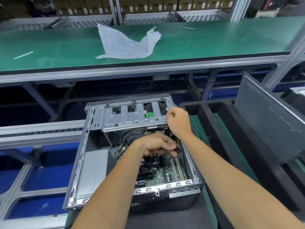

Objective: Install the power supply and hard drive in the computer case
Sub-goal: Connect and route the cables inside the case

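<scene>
Two hands in open computer case (92, 139), left hand (157, 145) over motherboard (171, 171), right hand (177, 121) at drive cage (132, 116)

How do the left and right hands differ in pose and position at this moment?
The left hand reaches low inside the computer case, fingers curled on a dark cable over the motherboard; the right hand sits higher, at the drive cage corner. The left hand lies palm-down; the right is fisted, apparently pinching a thin wire. Both are bare and work inside the case.
</scene>
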A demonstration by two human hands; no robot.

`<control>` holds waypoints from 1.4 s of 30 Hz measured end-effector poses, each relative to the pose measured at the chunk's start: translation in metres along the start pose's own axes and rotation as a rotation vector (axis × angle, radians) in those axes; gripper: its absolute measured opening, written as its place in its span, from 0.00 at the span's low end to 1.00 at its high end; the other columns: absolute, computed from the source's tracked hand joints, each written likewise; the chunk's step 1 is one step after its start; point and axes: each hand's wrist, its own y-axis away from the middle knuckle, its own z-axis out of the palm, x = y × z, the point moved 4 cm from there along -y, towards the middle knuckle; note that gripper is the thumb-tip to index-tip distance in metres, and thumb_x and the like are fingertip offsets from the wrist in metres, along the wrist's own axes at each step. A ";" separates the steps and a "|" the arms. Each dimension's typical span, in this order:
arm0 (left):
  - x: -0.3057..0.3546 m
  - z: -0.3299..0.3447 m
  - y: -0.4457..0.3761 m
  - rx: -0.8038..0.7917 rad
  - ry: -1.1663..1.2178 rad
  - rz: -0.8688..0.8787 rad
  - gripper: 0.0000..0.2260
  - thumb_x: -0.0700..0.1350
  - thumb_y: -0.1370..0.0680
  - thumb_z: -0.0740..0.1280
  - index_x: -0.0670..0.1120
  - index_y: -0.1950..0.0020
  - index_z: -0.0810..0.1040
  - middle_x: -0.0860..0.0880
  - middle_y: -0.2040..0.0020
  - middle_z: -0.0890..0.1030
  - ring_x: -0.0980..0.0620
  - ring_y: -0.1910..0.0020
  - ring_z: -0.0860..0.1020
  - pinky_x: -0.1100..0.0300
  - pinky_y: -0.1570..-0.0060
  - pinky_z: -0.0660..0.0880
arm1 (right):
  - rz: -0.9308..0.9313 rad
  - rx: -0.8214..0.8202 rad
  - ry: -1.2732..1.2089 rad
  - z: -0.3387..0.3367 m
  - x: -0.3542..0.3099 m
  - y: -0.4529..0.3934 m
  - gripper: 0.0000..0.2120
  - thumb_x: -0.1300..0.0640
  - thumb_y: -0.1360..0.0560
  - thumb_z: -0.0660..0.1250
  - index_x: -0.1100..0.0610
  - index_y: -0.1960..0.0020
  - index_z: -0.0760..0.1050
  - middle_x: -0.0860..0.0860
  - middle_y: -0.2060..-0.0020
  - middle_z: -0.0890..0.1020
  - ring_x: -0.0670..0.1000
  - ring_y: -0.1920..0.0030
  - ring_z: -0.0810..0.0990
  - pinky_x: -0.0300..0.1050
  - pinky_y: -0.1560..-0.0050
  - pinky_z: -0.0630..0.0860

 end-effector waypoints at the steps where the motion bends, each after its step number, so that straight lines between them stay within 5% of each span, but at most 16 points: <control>1: -0.001 -0.001 0.000 0.031 0.011 -0.002 0.03 0.37 0.22 0.66 0.44 0.50 0.77 0.46 0.61 0.85 0.57 0.71 0.69 0.69 0.76 0.60 | -0.004 0.006 0.010 0.000 -0.001 0.000 0.09 0.69 0.27 0.60 0.65 0.62 0.77 0.54 0.64 0.80 0.55 0.62 0.77 0.48 0.62 0.73; 4: -0.002 -0.007 0.002 0.161 0.136 0.026 0.07 0.32 0.22 0.63 0.44 0.50 0.73 0.46 0.60 0.85 0.58 0.69 0.75 0.67 0.77 0.58 | -0.013 0.025 0.013 -0.001 -0.002 -0.001 0.09 0.70 0.28 0.60 0.65 0.63 0.76 0.55 0.65 0.80 0.55 0.62 0.77 0.48 0.64 0.72; 7: -0.004 -0.010 0.003 0.263 0.213 0.030 0.12 0.31 0.21 0.61 0.42 0.40 0.72 0.48 0.60 0.85 0.60 0.65 0.81 0.66 0.76 0.61 | 0.006 0.045 -0.023 -0.003 -0.001 -0.001 0.08 0.71 0.29 0.59 0.68 0.63 0.75 0.61 0.65 0.80 0.56 0.64 0.75 0.52 0.64 0.73; 13: -0.005 -0.007 -0.005 0.493 0.335 0.044 0.15 0.32 0.20 0.60 0.32 0.33 0.71 0.46 0.57 0.81 0.57 0.61 0.76 0.68 0.64 0.72 | 0.087 0.071 -0.142 -0.009 0.002 0.000 0.08 0.71 0.29 0.59 0.70 0.64 0.75 0.64 0.64 0.80 0.54 0.63 0.74 0.51 0.62 0.74; 15: -0.004 -0.004 -0.006 0.516 0.423 0.063 0.14 0.32 0.21 0.61 0.34 0.35 0.73 0.48 0.58 0.81 0.58 0.64 0.76 0.67 0.60 0.74 | 0.097 0.071 -0.154 -0.010 0.002 0.000 0.09 0.70 0.28 0.59 0.71 0.63 0.75 0.64 0.63 0.80 0.55 0.62 0.75 0.52 0.60 0.76; 17: -0.002 -0.002 -0.008 0.529 0.489 0.082 0.10 0.33 0.21 0.61 0.37 0.42 0.76 0.50 0.64 0.82 0.59 0.70 0.75 0.67 0.69 0.72 | 0.093 0.073 -0.151 -0.010 0.002 0.000 0.09 0.70 0.28 0.59 0.71 0.63 0.75 0.64 0.63 0.80 0.55 0.62 0.75 0.52 0.59 0.76; 21: -0.002 -0.001 -0.008 0.566 0.552 0.092 0.06 0.35 0.22 0.63 0.43 0.55 0.78 0.53 0.69 0.82 0.56 0.68 0.71 0.63 0.67 0.66 | 0.088 0.072 -0.139 -0.011 0.002 0.001 0.09 0.70 0.27 0.59 0.70 0.64 0.76 0.61 0.64 0.80 0.55 0.62 0.76 0.53 0.59 0.76; 24: -0.003 -0.002 -0.009 0.571 0.566 0.111 0.03 0.37 0.23 0.67 0.41 0.51 0.80 0.50 0.58 0.82 0.54 0.58 0.75 0.62 0.58 0.69 | 0.087 0.071 -0.137 -0.010 0.002 0.001 0.09 0.71 0.27 0.59 0.70 0.64 0.75 0.62 0.64 0.80 0.54 0.62 0.75 0.53 0.60 0.75; 27: -0.003 0.000 -0.008 0.592 0.532 0.133 0.17 0.38 0.25 0.71 0.37 0.37 0.74 0.48 0.44 0.77 0.53 0.44 0.72 0.59 0.42 0.62 | 0.090 0.072 -0.142 -0.010 0.002 0.000 0.09 0.70 0.27 0.59 0.72 0.63 0.75 0.65 0.63 0.80 0.54 0.63 0.73 0.51 0.62 0.73; 29: -0.003 -0.001 -0.009 0.649 0.440 0.177 0.14 0.39 0.25 0.71 0.38 0.40 0.76 0.50 0.48 0.77 0.54 0.47 0.73 0.60 0.44 0.62 | 0.087 0.077 -0.134 -0.010 0.001 0.000 0.10 0.70 0.27 0.59 0.72 0.63 0.75 0.64 0.63 0.80 0.54 0.62 0.74 0.51 0.62 0.72; 31: -0.001 -0.001 -0.007 0.727 0.319 0.205 0.01 0.39 0.23 0.69 0.42 0.55 0.80 0.53 0.57 0.80 0.59 0.58 0.75 0.66 0.52 0.66 | 0.085 0.082 -0.134 -0.010 0.001 0.001 0.10 0.70 0.26 0.59 0.71 0.63 0.76 0.61 0.64 0.80 0.54 0.61 0.75 0.51 0.60 0.74; 33: -0.001 -0.001 -0.008 0.788 0.211 0.256 0.10 0.39 0.23 0.68 0.44 0.64 0.80 0.53 0.65 0.80 0.61 0.65 0.74 0.73 0.65 0.68 | 0.091 0.084 -0.138 -0.011 0.002 0.001 0.11 0.70 0.26 0.59 0.70 0.64 0.76 0.58 0.65 0.79 0.52 0.62 0.75 0.51 0.59 0.75; 42: 0.003 0.007 -0.006 0.876 0.118 0.298 0.11 0.42 0.21 0.65 0.42 0.62 0.80 0.53 0.71 0.79 0.61 0.73 0.72 0.71 0.73 0.66 | 0.113 0.093 -0.152 -0.010 0.003 -0.001 0.10 0.70 0.26 0.59 0.70 0.62 0.76 0.62 0.63 0.80 0.53 0.62 0.75 0.55 0.58 0.77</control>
